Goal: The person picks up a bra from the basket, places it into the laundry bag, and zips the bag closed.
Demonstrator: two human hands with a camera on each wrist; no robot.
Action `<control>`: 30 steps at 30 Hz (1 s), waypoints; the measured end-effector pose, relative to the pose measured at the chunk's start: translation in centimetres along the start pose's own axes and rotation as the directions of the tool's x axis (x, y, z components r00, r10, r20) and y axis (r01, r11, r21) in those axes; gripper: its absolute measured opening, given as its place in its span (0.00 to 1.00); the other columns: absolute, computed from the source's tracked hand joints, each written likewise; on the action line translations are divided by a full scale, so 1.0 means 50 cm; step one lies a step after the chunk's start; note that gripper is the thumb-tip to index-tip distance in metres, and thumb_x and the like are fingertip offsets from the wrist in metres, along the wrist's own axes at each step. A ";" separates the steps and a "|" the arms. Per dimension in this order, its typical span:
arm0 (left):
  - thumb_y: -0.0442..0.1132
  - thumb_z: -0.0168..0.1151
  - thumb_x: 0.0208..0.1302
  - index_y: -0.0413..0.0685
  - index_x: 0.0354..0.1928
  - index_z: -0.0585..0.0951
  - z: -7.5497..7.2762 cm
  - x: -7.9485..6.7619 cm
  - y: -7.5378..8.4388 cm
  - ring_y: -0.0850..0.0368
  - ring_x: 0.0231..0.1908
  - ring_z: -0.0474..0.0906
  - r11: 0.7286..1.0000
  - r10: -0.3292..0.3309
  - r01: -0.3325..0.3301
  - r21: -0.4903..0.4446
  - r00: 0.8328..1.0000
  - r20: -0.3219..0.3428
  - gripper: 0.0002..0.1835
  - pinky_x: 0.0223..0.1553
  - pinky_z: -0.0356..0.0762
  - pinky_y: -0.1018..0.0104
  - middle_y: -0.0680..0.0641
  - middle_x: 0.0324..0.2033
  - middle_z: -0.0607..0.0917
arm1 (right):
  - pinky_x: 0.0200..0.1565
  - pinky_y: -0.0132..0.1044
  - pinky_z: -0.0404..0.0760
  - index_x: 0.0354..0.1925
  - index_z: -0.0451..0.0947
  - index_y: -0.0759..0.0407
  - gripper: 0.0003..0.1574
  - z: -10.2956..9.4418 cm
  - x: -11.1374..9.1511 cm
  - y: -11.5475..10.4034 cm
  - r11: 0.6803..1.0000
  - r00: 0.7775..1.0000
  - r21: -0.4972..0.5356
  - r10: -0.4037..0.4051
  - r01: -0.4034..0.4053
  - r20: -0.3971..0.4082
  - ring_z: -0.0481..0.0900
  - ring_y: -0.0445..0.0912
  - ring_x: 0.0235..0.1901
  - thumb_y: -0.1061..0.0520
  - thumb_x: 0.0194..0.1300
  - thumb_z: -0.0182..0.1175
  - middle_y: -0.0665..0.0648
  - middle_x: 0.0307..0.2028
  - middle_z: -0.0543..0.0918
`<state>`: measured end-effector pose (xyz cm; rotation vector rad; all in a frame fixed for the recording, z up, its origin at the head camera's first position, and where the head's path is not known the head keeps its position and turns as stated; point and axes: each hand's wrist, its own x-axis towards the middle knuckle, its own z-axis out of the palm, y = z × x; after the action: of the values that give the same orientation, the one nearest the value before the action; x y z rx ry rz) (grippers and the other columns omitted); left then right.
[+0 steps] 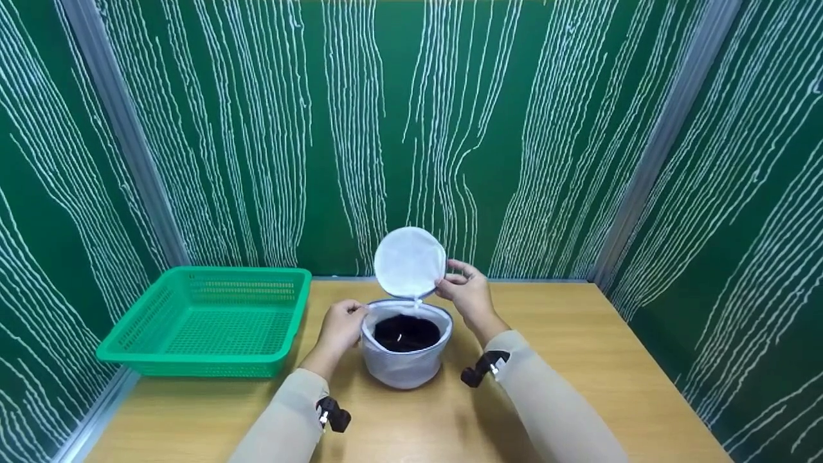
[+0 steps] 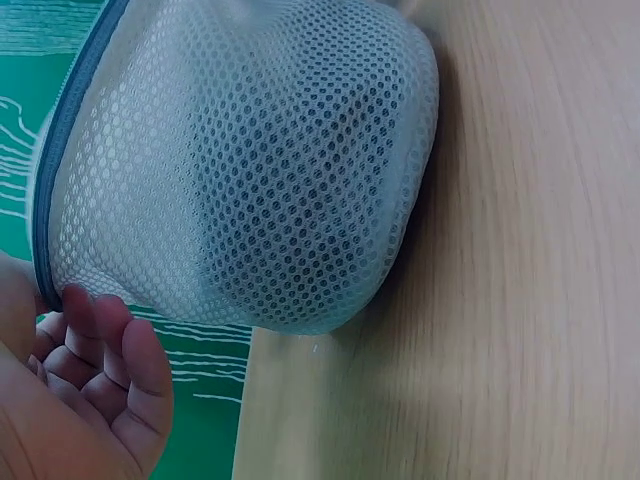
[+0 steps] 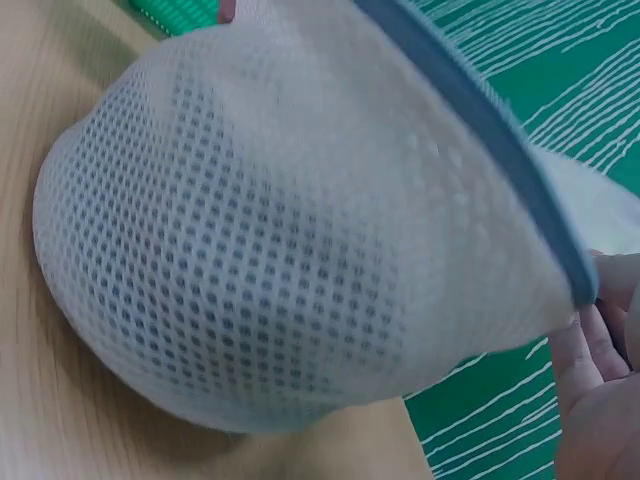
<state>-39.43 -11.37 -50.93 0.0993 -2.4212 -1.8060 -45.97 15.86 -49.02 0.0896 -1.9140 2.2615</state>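
Observation:
A white mesh laundry bag (image 1: pixel 403 371) with a blue-grey zipper rim stands on the table, its round lid (image 1: pixel 409 262) raised at the back. Dark cloth (image 1: pixel 406 334) lies inside and shows through the mesh (image 2: pixel 300 190) in both wrist views. My left hand (image 1: pixel 342 325) pinches the rim on the left side, thumb and fingers at the zipper edge. With thumb and fingers, my right hand (image 1: pixel 472 296) holds the lid by its right edge. In the right wrist view, the fingers (image 3: pixel 575 365) are partly behind the zipper band (image 3: pixel 480 125).
A green plastic basket (image 1: pixel 292 321) with perforated sides sits left of the bag. The wooden table (image 1: pixel 578 360) ends at a green wall (image 1: pixel 360 161) with white wavy lines. Grey metal posts (image 1: pixel 662 148) stand at the corners.

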 end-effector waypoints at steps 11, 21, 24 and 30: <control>0.38 0.64 0.80 0.36 0.43 0.88 -0.001 0.001 -0.002 0.60 0.18 0.72 1.000 -0.020 0.020 -0.021 1.000 -0.010 0.11 0.20 0.73 0.71 0.51 0.26 0.79 | 0.42 0.35 0.95 0.45 0.89 0.72 0.09 -0.003 -0.025 -0.020 0.990 0.991 -0.073 -0.120 0.124 0.058 0.93 0.42 0.33 0.75 0.66 0.75 0.60 0.36 0.96; 0.34 0.61 0.77 0.37 0.35 0.85 -0.006 -0.003 0.002 0.59 0.17 0.74 0.999 0.004 -0.003 -0.038 1.000 0.020 0.11 0.20 0.73 0.70 0.53 0.19 0.75 | 0.40 0.28 0.91 0.38 0.91 0.72 0.04 -0.021 -0.059 -0.009 0.902 0.947 -0.297 -0.274 0.313 0.167 0.92 0.36 0.34 0.76 0.65 0.73 0.68 0.38 0.96; 0.35 0.60 0.79 0.39 0.34 0.85 -0.005 -0.003 0.003 0.58 0.17 0.74 0.998 -0.023 0.024 -0.054 0.999 0.023 0.12 0.21 0.73 0.69 0.52 0.19 0.75 | 0.44 0.27 0.90 0.38 0.94 0.66 0.08 -0.025 -0.068 -0.004 0.850 0.935 -0.393 -0.293 0.351 0.201 0.94 0.42 0.43 0.75 0.66 0.74 0.64 0.43 0.97; 0.38 0.60 0.82 0.38 0.45 0.87 -0.003 -0.011 0.009 0.59 0.21 0.73 0.989 -0.086 0.090 -0.118 0.996 0.037 0.12 0.24 0.73 0.69 0.52 0.24 0.77 | 0.56 0.40 0.92 0.37 0.94 0.59 0.09 -0.038 -0.077 -0.001 0.784 0.941 -0.522 -0.267 0.337 0.206 0.94 0.59 0.58 0.72 0.68 0.76 0.59 0.48 0.98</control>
<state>-38.87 -11.32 -50.46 0.1698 -2.3580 -1.9999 -42.04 17.36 -49.93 0.4302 -2.3373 1.4608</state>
